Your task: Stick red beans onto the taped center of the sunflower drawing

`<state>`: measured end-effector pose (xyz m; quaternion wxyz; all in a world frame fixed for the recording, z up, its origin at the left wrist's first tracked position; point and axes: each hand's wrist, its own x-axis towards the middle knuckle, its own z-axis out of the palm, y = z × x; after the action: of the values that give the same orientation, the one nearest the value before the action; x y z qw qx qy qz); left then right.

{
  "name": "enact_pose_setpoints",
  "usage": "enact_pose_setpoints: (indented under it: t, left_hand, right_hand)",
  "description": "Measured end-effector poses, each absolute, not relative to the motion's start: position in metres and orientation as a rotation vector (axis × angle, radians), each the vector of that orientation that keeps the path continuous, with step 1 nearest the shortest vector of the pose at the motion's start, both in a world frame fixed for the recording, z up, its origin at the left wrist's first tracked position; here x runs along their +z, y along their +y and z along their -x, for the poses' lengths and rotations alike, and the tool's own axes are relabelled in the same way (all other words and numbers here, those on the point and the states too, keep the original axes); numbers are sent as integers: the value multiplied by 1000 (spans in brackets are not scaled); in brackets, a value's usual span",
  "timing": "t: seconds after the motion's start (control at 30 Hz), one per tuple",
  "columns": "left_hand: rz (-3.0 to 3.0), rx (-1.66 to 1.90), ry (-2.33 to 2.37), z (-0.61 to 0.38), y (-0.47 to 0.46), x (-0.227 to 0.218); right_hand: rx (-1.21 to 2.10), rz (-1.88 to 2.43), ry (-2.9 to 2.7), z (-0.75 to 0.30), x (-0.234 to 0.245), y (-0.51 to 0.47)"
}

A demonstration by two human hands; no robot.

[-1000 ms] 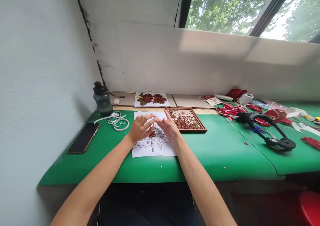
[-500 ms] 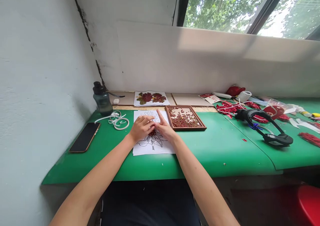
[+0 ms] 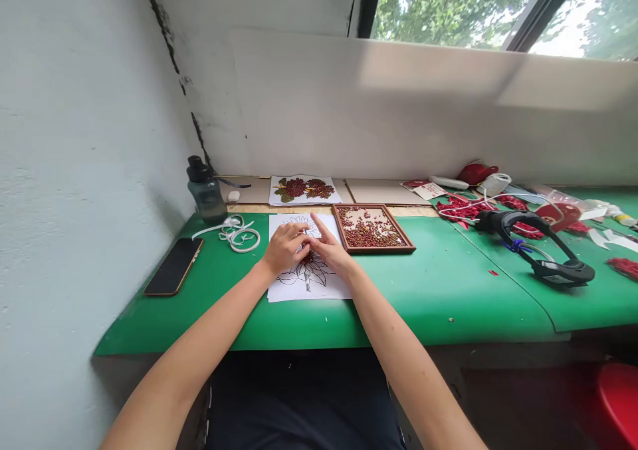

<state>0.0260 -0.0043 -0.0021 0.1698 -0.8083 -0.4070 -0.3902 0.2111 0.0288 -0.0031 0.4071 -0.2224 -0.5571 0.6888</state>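
My left hand (image 3: 288, 247) is closed, fingers curled and fingertips drawn together over the flower drawing; anything in them is too small or hidden to make out. My right hand (image 3: 333, 250) meets it from the right, its thumb touching the left fingertips and its index finger stretched up and away. Beneath both hands lies a white sheet (image 3: 284, 292) printed with a black-outlined sunflower, its dark reddish centre partly covered. To the right, beside the sheet, sits a brown-framed tray (image 3: 379, 250) with many small red-brown beads (image 3: 371, 234).
Along the back lies a finished-looking grape picture (image 3: 304, 189). At left are a dark bottle (image 3: 207, 194), a phone (image 3: 173, 267) and a coiled white cable (image 3: 244, 239). A black headset strap (image 3: 543, 250) and red tinsel-like bundles (image 3: 461, 209) lie on the right of the green table (image 3: 423, 297).
The view has tilted slightly, so everything sits a little higher and further right. Both hands keep nearly the same place and pose over the drawing.
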Motion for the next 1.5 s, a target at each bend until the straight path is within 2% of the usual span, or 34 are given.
enact_pose_setpoints:
  t: [0.33, 0.9, 1.23, 1.5]
  left_hand:
    - [2261, -1129, -1167, -22, -4, 0]
    - [2343, -1064, -1190, -20, -3, 0]
    - [2364, -1081, -1334, -14, -3, 2]
    - [2420, -1033, -1425, -10, -1, 2]
  right_hand:
    - [1514, 670, -1310, -215, 0, 34]
    - [1390, 733, -1480, -213, 1, 30]
    - [919, 1005, -1712, -217, -9, 35]
    - [791, 1046, -1913, -220, -7, 32]
